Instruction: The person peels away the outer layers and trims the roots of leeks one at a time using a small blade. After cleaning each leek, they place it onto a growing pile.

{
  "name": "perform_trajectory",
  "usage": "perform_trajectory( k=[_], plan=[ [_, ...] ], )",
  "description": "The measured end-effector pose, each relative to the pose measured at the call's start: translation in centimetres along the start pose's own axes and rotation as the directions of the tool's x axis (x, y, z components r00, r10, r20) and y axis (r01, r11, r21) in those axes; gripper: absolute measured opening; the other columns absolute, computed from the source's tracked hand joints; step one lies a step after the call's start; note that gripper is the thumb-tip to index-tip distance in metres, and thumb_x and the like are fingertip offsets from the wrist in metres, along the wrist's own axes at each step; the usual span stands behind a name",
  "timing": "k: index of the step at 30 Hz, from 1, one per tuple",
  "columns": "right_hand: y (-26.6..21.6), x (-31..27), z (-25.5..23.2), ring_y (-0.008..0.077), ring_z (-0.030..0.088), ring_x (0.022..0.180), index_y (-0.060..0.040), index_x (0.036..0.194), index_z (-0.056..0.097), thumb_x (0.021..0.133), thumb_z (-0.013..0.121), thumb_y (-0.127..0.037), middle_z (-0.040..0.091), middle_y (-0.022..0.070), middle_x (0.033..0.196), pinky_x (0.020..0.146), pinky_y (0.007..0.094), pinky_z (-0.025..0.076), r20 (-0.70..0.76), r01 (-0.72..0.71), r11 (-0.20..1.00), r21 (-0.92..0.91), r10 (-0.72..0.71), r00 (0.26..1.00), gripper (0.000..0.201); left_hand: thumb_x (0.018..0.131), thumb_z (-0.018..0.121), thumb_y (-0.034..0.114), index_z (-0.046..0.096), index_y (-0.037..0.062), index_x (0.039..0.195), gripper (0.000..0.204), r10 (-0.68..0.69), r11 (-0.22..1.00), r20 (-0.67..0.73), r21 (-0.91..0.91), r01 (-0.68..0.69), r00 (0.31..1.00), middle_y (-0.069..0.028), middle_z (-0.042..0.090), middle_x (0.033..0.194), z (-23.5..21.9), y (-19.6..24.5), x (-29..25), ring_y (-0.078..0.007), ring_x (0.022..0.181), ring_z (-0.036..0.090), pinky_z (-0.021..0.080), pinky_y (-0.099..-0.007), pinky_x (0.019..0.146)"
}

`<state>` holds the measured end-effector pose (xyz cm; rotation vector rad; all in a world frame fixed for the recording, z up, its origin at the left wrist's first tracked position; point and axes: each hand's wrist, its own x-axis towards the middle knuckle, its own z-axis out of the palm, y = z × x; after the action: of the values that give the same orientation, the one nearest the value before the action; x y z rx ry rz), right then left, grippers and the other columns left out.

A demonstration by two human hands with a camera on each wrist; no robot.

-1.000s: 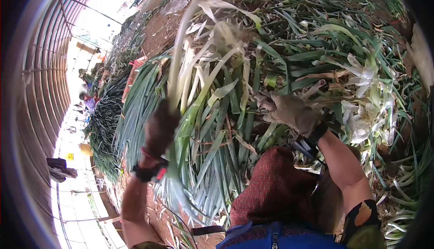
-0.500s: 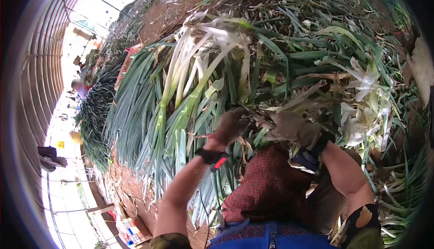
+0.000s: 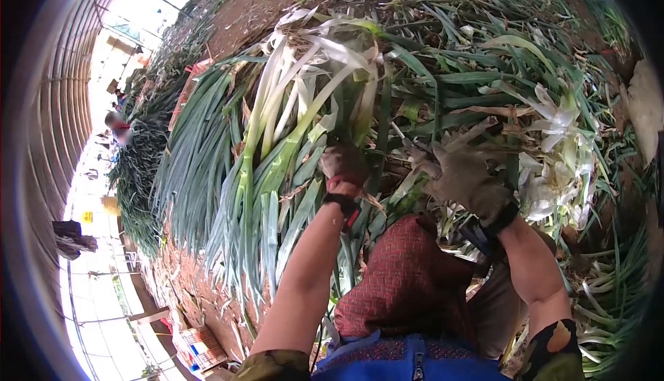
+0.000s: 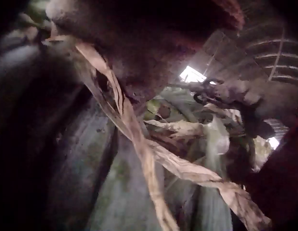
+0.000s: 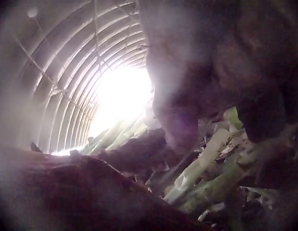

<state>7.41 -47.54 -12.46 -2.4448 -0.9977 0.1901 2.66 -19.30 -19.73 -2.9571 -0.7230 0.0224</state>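
Note:
In the head view, white-stemmed leeks (image 3: pixel 277 104) lie with their roots toward the top and green leaves trailing down. My gloved left hand (image 3: pixel 344 163) is curled at the lower part of a blurred leek (image 3: pixel 364 108), right of that bunch. The left wrist view has the glove (image 4: pixel 134 43) over green leaves (image 4: pixel 125 187) and twisted dry strips (image 4: pixel 139 139). My gloved right hand (image 3: pixel 467 177) is over dry, brownish leaves beside the pile; its fingers point left, and their grip is unclear. A dark, thin looped thing (image 4: pixel 207 91) is near it in the left wrist view.
Loose green leaves (image 3: pixel 470 80) spread across the upper right, with pale peelings (image 3: pixel 553 187) right of my right hand. A patterned red cloth (image 3: pixel 404 270) is just below the hands. A crate (image 3: pixel 202 348) and a distant person (image 3: pixel 118 128) are at left.
My left hand has moved from the upright stems at left to the right, touching or nearly touching my right hand, then slightly back left and up. The right hand has shifted little.

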Motion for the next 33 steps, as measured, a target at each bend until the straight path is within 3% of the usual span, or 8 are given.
perform_trajectory(
  k=[14,16,21,26,28,30,31,33],
  plan=[
    [2.6,-3.2,-5.3,0.0400,0.066,0.091,-0.0046,0.130,0.053,0.071,0.071,-0.046,0.068,0.0221,0.096,0.079,0.0466,0.052,-0.035,-0.197,0.980,-0.007,0.196,0.980,0.074,0.088,0.060,0.034,0.071,0.0075,0.085,0.028,0.384,0.916,0.091,-0.167,-0.366,0.919,-0.0178,0.070,0.077,-0.1,4.7,-1.2,-0.0321,0.073,0.071,0.056,-0.0441,0.061],
    [2.2,-3.5,-5.4,0.0394,0.066,0.091,-0.0066,0.132,0.051,0.072,0.071,-0.045,0.069,0.0211,0.096,0.078,0.0464,0.052,-0.015,-0.218,0.976,-0.032,0.217,0.976,0.074,0.089,0.060,0.037,0.070,0.0057,0.086,0.033,0.550,0.722,-0.136,-0.419,-0.551,0.824,-0.0198,0.069,0.075,0.6,6.7,-3.1,-0.0335,0.069,0.070,0.055,-0.0443,0.058],
    [0.2,-4.4,-7.6,0.0372,0.067,0.089,-0.0101,0.135,0.050,0.074,0.072,-0.041,0.069,0.0196,0.096,0.077,0.0454,0.053,-0.028,-0.161,0.986,0.046,0.162,0.986,0.072,0.087,0.064,0.037,0.067,0.0017,0.091,0.036,0.071,0.190,0.289,-0.944,0.271,0.955,-0.0189,0.066,0.080,-0.3,7.6,4.9,-0.0323,0.070,0.068,0.054,-0.0417,0.061],
    [0.3,-3.4,-5.0,0.0353,0.068,0.088,-0.0101,0.133,0.052,0.076,0.074,-0.042,0.068,0.0181,0.096,0.075,0.0456,0.052,0.115,0.043,0.951,0.306,-0.082,0.990,0.069,0.082,0.071,0.035,0.063,-0.0032,0.100,0.043,-0.156,-0.520,0.313,-0.833,0.192,0.937,-0.0156,0.066,0.094,-12.6,0.1,18.2,-0.0278,0.075,0.066,0.054,-0.0376,0.066],
    [-1.3,-3.4,-3.4,0.0359,0.068,0.089,-0.0094,0.130,0.053,0.078,0.073,-0.044,0.068,0.0188,0.095,0.075,0.0459,0.052,0.367,-0.084,0.928,0.363,-0.060,0.928,0.066,0.080,0.074,0.034,0.062,-0.0051,0.104,0.047,-0.303,-0.498,0.259,-0.863,0.079,0.917,-0.0143,0.066,0.099,-16.5,-3.0,19.6,-0.0260,0.077,0.065,0.054,-0.0360,0.068],
    [-2.2,-2.8,-2.9,0.0377,0.067,0.087,-0.0085,0.127,0.055,0.078,0.073,-0.046,0.068,0.0205,0.091,0.074,0.0467,0.052,0.362,-0.141,0.964,0.224,0.052,0.931,0.064,0.077,0.077,0.029,0.058,-0.0052,0.115,0.054,-0.440,0.039,-0.005,-0.999,0.014,0.898,-0.0156,0.065,0.103,-18.9,-4.6,17.4,-0.0262,0.080,0.065,0.052,-0.0322,0.073],
    [-2.3,-2.5,-2.7,0.0386,0.067,0.086,-0.0081,0.125,0.056,0.078,0.073,-0.047,0.068,0.0213,0.090,0.074,0.0471,0.052,0.351,-0.172,0.973,0.153,0.109,0.930,0.064,0.079,0.078,0.027,0.058,-0.0051,0.116,0.053,-0.662,0.261,-0.229,-0.963,-0.067,0.714,-0.0141,0.066,0.106,-18.7,-3.5,17.0,-0.0235,0.081,0.065,0.050,-0.0302,0.073],
    [-1.2,-1.9,-1.5,0.0393,0.068,0.083,-0.0078,0.123,0.056,0.080,0.071,-0.047,0.068,0.0216,0.086,0.072,0.0476,0.052,0.319,-0.070,0.963,0.262,-0.018,0.948,0.061,0.080,0.076,0.018,0.060,-0.0018,0.115,0.044,-0.512,0.319,-0.373,-0.919,-0.232,0.774,-0.0123,0.067,0.106,-17.0,-3.0,14.3,-0.0223,0.083,0.066,0.051,-0.0307,0.075]
  ],
)
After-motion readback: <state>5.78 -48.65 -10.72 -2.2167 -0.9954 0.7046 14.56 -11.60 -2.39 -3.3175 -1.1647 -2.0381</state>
